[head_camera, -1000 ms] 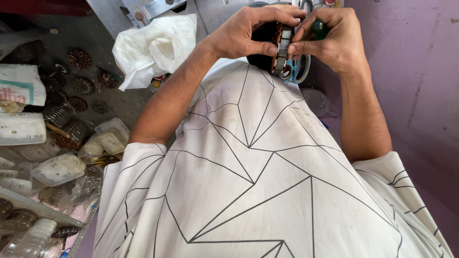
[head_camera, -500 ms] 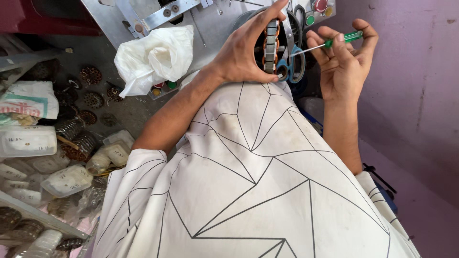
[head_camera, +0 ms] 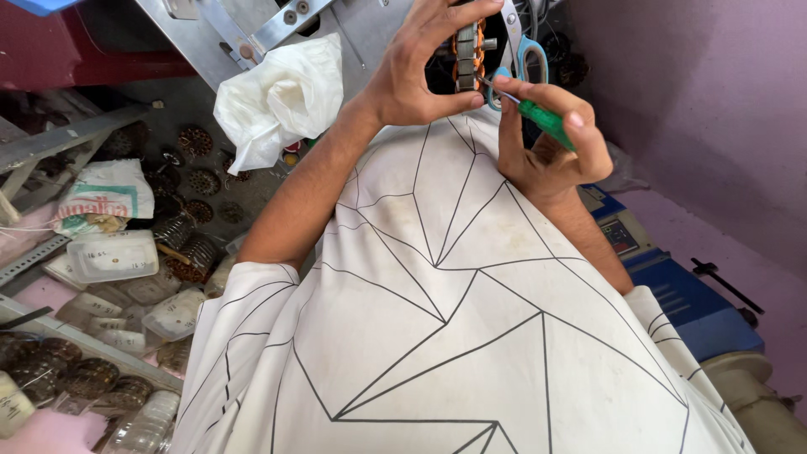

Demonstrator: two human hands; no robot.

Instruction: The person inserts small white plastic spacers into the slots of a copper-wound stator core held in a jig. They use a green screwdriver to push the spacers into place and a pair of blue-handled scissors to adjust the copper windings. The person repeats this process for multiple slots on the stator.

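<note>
Standing right beside this person, and the left hand (head_camera: pixel 420 71) is gripping a small stator core (head_camera: pixel 467 52), fingers curled tight around it, thumb under and fingertips over the top, holding it up in front of the chest, above the white shirt (head_camera: pixel 437 319) with the black line pattern. The right hand (head_camera: pixel 546 143) is pinching a green-handled screwdriver (head_camera: pixel 538 118), fingers closed snug on the handle, and the thin metal tip is poking right at the lower edge of the core. Looks like some orange stuff is sitting in the slots, maybe insulation or winding, can't tell for sure. I'd guess the poking or tucking is midway: the tool is engaged, but I can't see how many slots are sorted. Blue-handled scissors (head_camera: pixel 519 50) are lying just behind the core, on a grey machine (head_camera: pixel 252 34) with a crumpled white bag (head_camera: pixel 282 97) resting against it. Off to the left, loads of other wound cores (head_camera: pixel 189 252) and clear plastic tubs (head_camera: pixel 113 252) are piling up, so this one seems to be one of many.
</note>
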